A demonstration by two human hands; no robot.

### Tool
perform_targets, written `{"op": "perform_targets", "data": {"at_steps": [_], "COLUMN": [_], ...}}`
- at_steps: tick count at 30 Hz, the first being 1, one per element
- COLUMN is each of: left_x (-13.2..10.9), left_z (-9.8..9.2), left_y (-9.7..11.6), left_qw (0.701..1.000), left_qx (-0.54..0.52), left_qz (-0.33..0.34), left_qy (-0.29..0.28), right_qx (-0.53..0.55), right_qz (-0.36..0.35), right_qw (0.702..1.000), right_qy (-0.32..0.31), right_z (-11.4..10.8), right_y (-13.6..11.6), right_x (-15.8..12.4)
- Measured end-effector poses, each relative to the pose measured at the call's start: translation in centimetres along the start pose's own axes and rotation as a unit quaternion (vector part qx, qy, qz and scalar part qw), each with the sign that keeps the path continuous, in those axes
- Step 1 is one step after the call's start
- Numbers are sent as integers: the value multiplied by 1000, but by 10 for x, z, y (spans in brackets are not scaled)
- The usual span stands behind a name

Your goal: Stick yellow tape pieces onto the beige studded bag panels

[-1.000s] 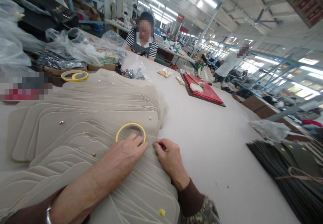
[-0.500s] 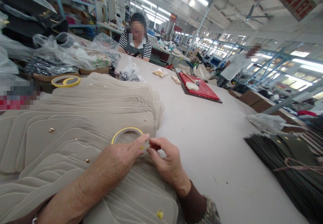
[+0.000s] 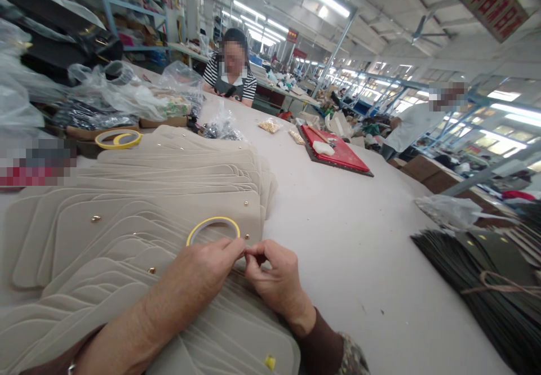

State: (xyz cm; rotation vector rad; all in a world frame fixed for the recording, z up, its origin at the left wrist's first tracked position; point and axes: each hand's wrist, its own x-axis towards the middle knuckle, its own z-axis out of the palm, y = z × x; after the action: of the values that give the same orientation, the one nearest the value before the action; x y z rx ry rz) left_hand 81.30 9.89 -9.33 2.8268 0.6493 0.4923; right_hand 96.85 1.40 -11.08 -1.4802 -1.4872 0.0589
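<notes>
Pinched fingertips of my left hand [image 3: 207, 268] meet those of my right hand [image 3: 276, 276] over the stacked panels. Whatever sits between them is too small and covered to make out. A yellow-edged tape roll [image 3: 213, 221] shows as a ring just behind my left hand; its lower part is hidden, and I cannot tell whether that hand holds it. Beneath both hands, beige panels [image 3: 169, 209] with rounded corners lie fanned in overlapping layers, some bearing small gold studs [image 3: 96, 218]. A bit of yellow tape [image 3: 270, 362] sticks to the nearest panel's corner.
Another tape roll [image 3: 118, 139] lies at the back left, by plastic bags [image 3: 127, 93]. A red board [image 3: 349, 155] and a bag of gold parts [image 3: 269, 125] are farther back. Tied dark strips [image 3: 465, 273] lie right. A co-worker [image 3: 234, 76] sits across the table.
My hands have come together, fingertip to fingertip, closing the small gap between them. The yellow bit seen at my left fingers is now hidden. The person at the right has moved rightward.
</notes>
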Motion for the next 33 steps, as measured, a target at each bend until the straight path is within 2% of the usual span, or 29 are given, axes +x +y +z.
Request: {"op": "perform_targets", "data": {"at_steps": [2,5,7,8,10,12,14,16,21,26,30,33], "left_x": [1,-1,-1,0,4,10,15,18,17,17,17,18], "left_z": [-1,-1,0,0,-3,-7,-11,-13,-12,-11,-12,-13], "left_y": [2,5,6,6,6,6,6,7,9,8,8,8], "left_qw": [1000,998,997,998,999,995,990,987,983,986,986,985], "left_qx": [13,8,6,15,47,78,92,97,96,78,68,69], "left_qz": [7,30,32,21,-18,-55,-72,-80,-91,-77,-79,-79], "left_qy": [16,52,65,60,21,-36,-83,-104,-125,-127,-134,-134], "right_qx": [89,236,280,285,278,257,219,165,36,-25,-59,-58], "right_qz": [134,332,401,413,400,359,318,280,167,85,67,99], "right_qw": [987,912,872,865,873,897,921,943,982,993,992,989], "right_qy": [-25,-43,-22,-11,-5,-23,-50,-72,-74,-80,-93,-92], "right_z": [3,6,6,4,2,0,1,3,5,9,14,14], "right_y": [-3,1,8,13,20,25,27,27,29,31,31,33], "right_x": [2,10,15,17,19,18,15,12,9,11,14,15]}}
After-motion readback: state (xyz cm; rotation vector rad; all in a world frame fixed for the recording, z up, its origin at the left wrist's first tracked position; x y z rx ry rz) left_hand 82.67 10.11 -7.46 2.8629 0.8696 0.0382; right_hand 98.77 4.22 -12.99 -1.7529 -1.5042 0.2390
